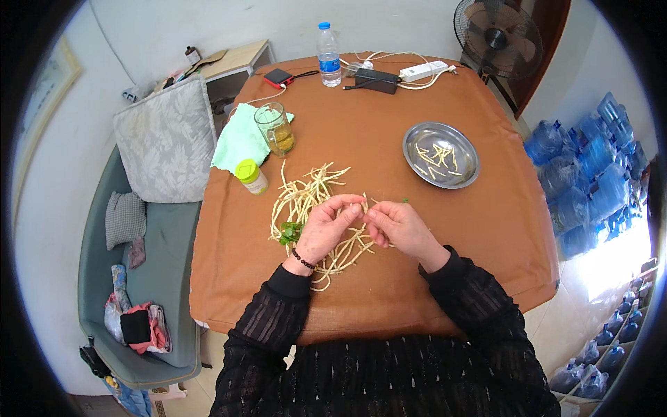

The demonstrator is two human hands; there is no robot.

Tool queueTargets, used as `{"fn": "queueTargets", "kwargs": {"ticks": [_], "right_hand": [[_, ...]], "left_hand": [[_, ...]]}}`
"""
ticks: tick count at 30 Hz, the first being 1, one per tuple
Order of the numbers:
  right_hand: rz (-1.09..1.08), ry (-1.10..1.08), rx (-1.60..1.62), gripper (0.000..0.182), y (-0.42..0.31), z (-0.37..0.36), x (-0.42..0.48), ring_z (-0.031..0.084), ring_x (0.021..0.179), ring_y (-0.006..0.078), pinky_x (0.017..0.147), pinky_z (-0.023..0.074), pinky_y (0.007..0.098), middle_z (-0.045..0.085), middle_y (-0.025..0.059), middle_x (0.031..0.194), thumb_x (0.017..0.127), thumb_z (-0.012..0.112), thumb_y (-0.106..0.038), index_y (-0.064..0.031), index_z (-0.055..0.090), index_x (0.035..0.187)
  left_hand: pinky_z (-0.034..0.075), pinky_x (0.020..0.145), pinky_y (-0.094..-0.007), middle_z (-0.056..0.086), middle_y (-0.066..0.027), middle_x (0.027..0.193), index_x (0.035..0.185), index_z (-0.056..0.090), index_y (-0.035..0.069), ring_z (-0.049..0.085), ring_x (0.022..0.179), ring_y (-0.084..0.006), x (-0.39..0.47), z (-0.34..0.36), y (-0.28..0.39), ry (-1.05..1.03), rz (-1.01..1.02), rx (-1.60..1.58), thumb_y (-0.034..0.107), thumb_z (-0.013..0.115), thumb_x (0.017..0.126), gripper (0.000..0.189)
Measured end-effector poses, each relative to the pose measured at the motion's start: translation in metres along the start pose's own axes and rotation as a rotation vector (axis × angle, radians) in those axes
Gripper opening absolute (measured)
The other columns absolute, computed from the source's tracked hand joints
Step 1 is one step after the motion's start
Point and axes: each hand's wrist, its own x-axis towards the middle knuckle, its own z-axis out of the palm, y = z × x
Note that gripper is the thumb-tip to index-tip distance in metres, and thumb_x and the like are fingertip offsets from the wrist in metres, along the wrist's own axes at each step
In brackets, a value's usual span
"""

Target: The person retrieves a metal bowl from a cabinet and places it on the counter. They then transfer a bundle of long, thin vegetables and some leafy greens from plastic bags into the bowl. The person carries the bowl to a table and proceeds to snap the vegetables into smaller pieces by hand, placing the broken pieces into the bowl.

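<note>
My left hand (331, 221) and my right hand (398, 227) meet above the table, fingertips pinching a pale long bean (365, 201) between them. Most of that bean is hidden by the fingers. Under and beyond my left hand lies a loose heap of long beans (302, 195); more of them curve out beneath both wrists. A small bunch of green leaves (289, 233) rests against the heap beside my left hand. To the right and farther back, a round stainless steel dish (417, 136) holds several short bean pieces (440, 155).
On the brown tablecloth (365, 130), a glass mug (274, 127) and a lime-lidded jar (252, 177) stand by a mint-green cloth (237, 138). A water bottle (329, 57), power adapter (376, 81), power strip (423, 71) and red-black power bank (279, 78) sit at the far edge.
</note>
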Motion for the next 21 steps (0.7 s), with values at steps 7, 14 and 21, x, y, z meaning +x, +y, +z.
{"fn": "queueTargets", "kwargs": {"ticks": [7, 14, 21], "right_hand": [[0.034, 0.052, 0.170, 0.030, 0.000, -0.003, -0.003, 0.048, 0.052, 0.0055, 0.047, 0.0390, 0.0200, 0.051, -0.0014, 0.060, 0.098, 0.046, -0.027, -0.0033, 0.056, 0.084], [-0.391, 0.349, -0.048, 0.012, 0.012, 0.014, 0.004, 0.054, 0.065, 0.0053, 0.056, 0.0436, 0.0191, 0.058, 0.0010, 0.076, 0.090, 0.061, -0.013, -0.0014, 0.059, 0.091], [-0.262, 0.245, -0.143, 0.009, 0.010, 0.004, 0.002, 0.056, 0.069, 0.0057, 0.062, 0.0467, 0.0209, 0.062, 0.0012, 0.083, 0.087, 0.064, -0.009, -0.0001, 0.062, 0.090]], "left_hand": [[0.033, 0.051, -0.0141, 0.061, 0.0022, 0.084, 0.100, 0.060, 0.006, 0.045, 0.061, 0.0001, 0.005, -0.012, -0.013, -0.065, -0.117, -0.256, 0.017, 0.057, 0.094, 0.013], [0.028, 0.045, -0.0133, 0.060, 0.0035, 0.080, 0.099, 0.058, 0.008, 0.040, 0.054, 0.0015, 0.007, -0.007, -0.015, -0.035, -0.099, -0.257, 0.020, 0.057, 0.094, 0.013], [0.043, 0.060, -0.0157, 0.061, 0.0026, 0.082, 0.100, 0.059, 0.004, 0.053, 0.068, -0.0019, 0.003, 0.002, -0.009, 0.060, 0.037, 0.099, 0.017, 0.057, 0.094, 0.014]]}}
